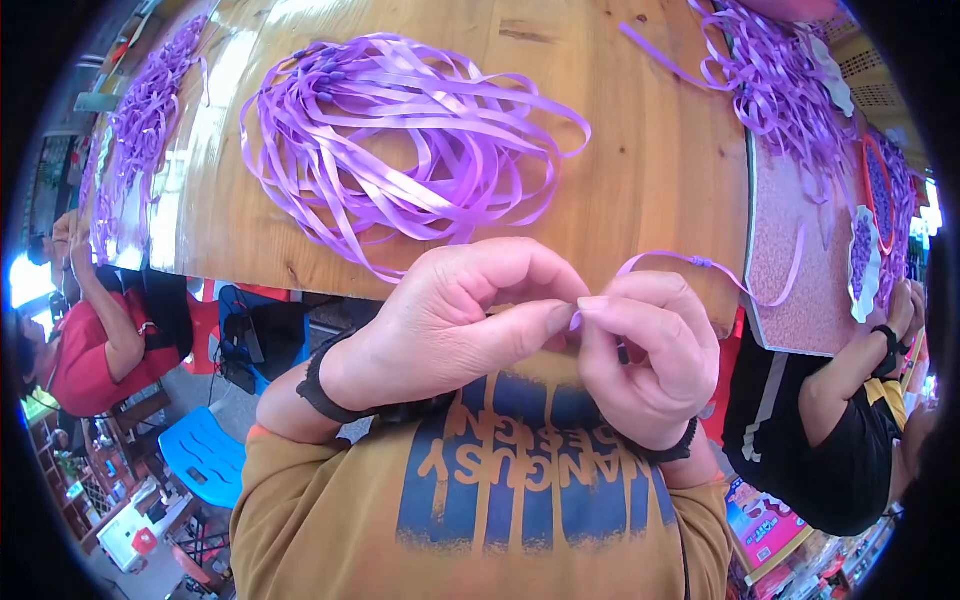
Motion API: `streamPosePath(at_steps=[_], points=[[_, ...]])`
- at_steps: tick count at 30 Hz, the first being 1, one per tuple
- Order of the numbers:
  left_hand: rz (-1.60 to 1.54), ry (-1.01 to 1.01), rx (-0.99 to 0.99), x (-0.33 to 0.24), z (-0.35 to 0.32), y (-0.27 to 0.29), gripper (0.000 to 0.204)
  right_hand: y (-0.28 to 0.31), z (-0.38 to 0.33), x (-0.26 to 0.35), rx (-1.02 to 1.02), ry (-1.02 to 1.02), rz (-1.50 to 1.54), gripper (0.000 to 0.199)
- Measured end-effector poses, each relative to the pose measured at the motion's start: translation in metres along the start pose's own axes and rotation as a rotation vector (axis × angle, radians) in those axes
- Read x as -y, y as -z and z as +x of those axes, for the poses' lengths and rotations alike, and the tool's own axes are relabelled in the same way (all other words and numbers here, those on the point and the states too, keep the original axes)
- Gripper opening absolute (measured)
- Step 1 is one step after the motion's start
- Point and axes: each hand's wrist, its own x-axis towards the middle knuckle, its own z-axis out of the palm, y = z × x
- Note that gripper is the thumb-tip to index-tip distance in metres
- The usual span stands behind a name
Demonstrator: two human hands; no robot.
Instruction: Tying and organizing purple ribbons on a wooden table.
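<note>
In front of my chest, my left hand point(460, 315) and my right hand point(650, 350) meet fingertip to fingertip. Both pinch a thin purple ribbon point(575, 321), of which only a small bit shows between the fingers. Its far part seems to run out behind my right hand as a curved purple strand point(785, 290) with a small knot on it, over the table's right edge. Beyond my hands, a large loose bundle of purple ribbon loops point(400, 150) lies on the wooden table point(640, 180), with knots gathered at its upper left.
More purple ribbons lie in a heap point(790, 90) at the far right and another point(150, 120) at the far left. A person in red point(90, 350) sits at left, one in black point(840, 440) at right. A blue stool point(203, 455) stands at lower left.
</note>
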Motion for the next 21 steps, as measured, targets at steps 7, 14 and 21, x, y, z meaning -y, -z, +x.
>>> streamPosePath(at_steps=[7, 14, 21], points=[[0.172, -0.004, -0.041, 0.0, -0.002, 0.004, 0.007, 0.002, 0.002, 0.002, 0.057, -0.052, -0.008, 0.023], [0.322, -0.081, -0.042, 0.004, -0.005, 0.008, 0.005, 0.001, 0.002, 0.002, 0.126, -0.012, -0.072, 0.016], [0.401, -0.118, -0.086, 0.007, -0.008, 0.011, 0.004, 0.005, 0.002, 0.006, 0.188, -0.109, -0.012, 0.012]])
